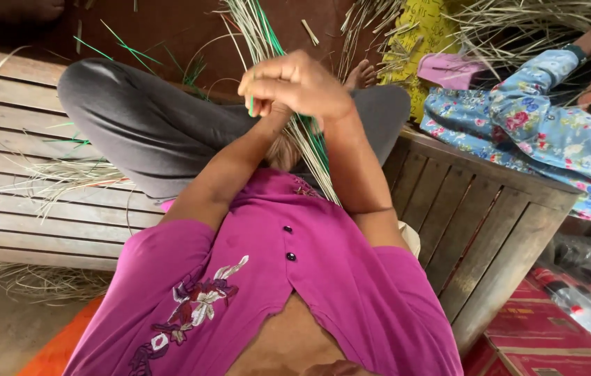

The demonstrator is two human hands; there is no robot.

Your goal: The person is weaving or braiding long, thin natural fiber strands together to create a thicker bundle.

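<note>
Straw-coloured reed bundle (309, 139) gripped by both hands (295, 87).

The 2 hands, left hand (267, 104) and right hand (302, 83), meet above the crossed legs (156, 125), closed around a bundle of reeds (313, 150). The person sits on a slatted platform (24, 202). Loose reeds (65, 177) lie left; another person's sleeve (539, 132) lies right.

My two forearms rise side by side and meet above my lap. My right hand (302, 83) lies on top, curled into a loose fist, knuckles up, fingers (264, 73) folded inward. My left hand (262, 106) sits just beneath it, mostly hidden, its fingers closed too, wrists touching.
</note>
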